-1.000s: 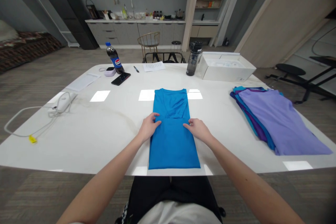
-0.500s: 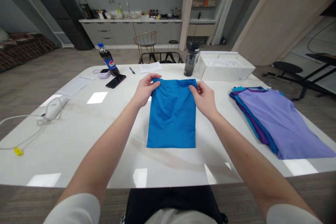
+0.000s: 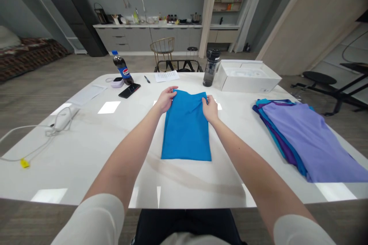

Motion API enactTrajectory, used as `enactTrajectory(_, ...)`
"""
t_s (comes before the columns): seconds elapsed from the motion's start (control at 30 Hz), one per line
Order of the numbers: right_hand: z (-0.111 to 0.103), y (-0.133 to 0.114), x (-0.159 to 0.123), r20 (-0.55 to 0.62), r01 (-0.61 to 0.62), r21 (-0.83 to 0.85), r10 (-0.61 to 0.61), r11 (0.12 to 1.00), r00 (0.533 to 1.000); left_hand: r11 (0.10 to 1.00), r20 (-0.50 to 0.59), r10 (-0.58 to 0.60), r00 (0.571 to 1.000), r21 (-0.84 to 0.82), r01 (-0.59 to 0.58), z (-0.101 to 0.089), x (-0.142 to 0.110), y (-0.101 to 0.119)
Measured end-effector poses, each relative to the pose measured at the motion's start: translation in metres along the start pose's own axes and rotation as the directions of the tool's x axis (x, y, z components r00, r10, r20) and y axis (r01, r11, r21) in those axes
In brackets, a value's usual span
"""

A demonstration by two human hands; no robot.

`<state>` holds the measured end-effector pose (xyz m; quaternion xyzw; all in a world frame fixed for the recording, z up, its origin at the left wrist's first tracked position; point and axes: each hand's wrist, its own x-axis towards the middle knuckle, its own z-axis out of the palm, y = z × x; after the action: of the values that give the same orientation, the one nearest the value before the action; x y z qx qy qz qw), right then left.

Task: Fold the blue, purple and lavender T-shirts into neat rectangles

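Observation:
A folded blue shirt (image 3: 187, 130) lies on the white table (image 3: 120, 153) in front of me, its near edge flat and straight. My left hand (image 3: 166, 98) pinches its far left corner between thumb and fingers. At the far right corner, my right hand (image 3: 210, 108) grips the cloth the same way. Between the two hands the far edge sags and creases a little. Off to the right lies a pile of shirts, with a lilac shirt (image 3: 310, 134) on top and blue and purple ones showing beneath.
Along the far side stand a cola bottle (image 3: 123, 69), a phone (image 3: 129, 90), a pen (image 3: 147, 79), printed paper (image 3: 166, 76), a dark water bottle (image 3: 211, 68) and a white box (image 3: 248, 78). A power strip (image 3: 63, 119) with a loose cable lies at the left.
Both hands went from the shirt's middle to its far corners. The shirt was folded over into a shorter shape, its near edge now farther from me. The lilac pile stayed put.

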<state>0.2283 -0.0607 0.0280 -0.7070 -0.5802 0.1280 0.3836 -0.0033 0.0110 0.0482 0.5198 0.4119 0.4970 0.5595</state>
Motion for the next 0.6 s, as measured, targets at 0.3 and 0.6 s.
enactTrajectory(0.3,0.019,0.014,0.002,0.155,-0.151,-0.256,0.195,0.955,0.969,0.792,-0.259,0.169,0.951,0.61,0.025,0.0,-0.018,-0.037)
enactTrajectory(0.6,0.042,0.003,-0.037,0.333,0.323,-0.347,-0.206,0.881,0.92,0.299,0.221,0.055,0.974,0.927,-0.227,0.038,-0.061,-0.073)
